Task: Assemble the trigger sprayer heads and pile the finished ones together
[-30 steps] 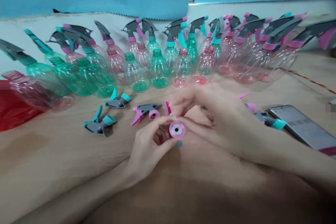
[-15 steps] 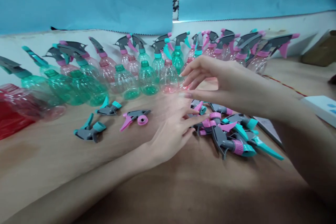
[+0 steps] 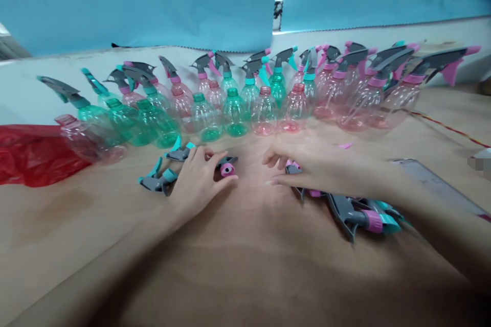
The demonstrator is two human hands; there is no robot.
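My left hand reaches over a grey spray trigger head with a pink collar, thumb and fingers apart around it. Touching cannot be told. Beside that hand lie two grey and turquoise trigger heads, one nearer me and one partly covered by my fingers. My right hand hovers above a pile of pink, turquoise and grey trigger heads. Its fingers are bent with the thumb apart, and nothing shows between them. The hand and forearm hide part of the pile. A pink bottle without a head stands behind it.
Green and pink clear bottles line the wall, several topped with trigger heads, others like the green bottle open-necked. A red plastic bag lies left. At right are a phone-like flat device and a twisted cord.
My left hand has moved left from the pile to the pink-collared trigger head. My right hand has come down from beside the pink bottle to the pile. The view has turned left.
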